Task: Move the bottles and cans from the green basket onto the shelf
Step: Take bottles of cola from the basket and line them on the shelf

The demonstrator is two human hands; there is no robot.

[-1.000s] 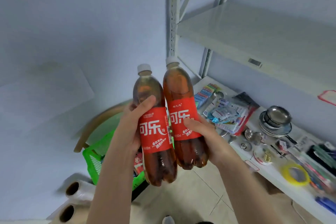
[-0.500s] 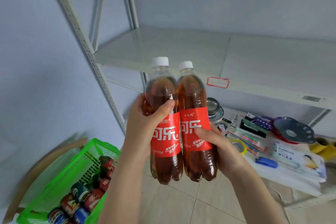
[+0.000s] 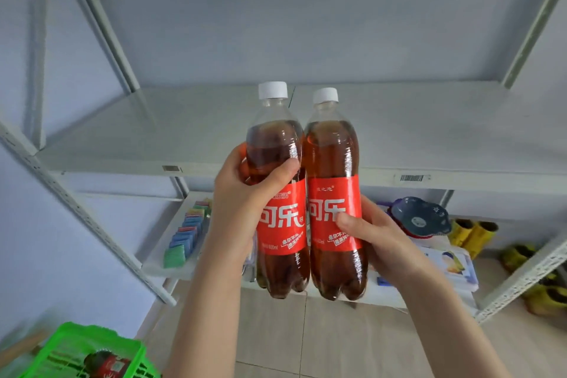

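Observation:
I hold two cola bottles upright and side by side, both with white caps and red labels. My left hand (image 3: 242,209) grips the left bottle (image 3: 277,144) around its upper body, thumb across the front. My right hand (image 3: 377,236) grips the right bottle (image 3: 333,156) at its label. Both bottles hang in front of the white metal shelf (image 3: 153,132), whose middle board is bare. The green basket (image 3: 70,344) sits at the bottom left on the floor, with a red-labelled bottle (image 3: 106,362) lying in it.
The lower shelf board (image 3: 159,267) carries coloured packets (image 3: 187,233), a dark blue dish (image 3: 420,218) and flat packages. Yellow rolls (image 3: 472,233) lie at the right. Perforated shelf uprights (image 3: 76,209) stand left and right. Beige floor tiles (image 3: 291,331) lie below.
The view has swung up and to the right, so the shelf now faces me squarely. Both bottles have risen to the level of the middle board. The basket has slid to the bottom left corner.

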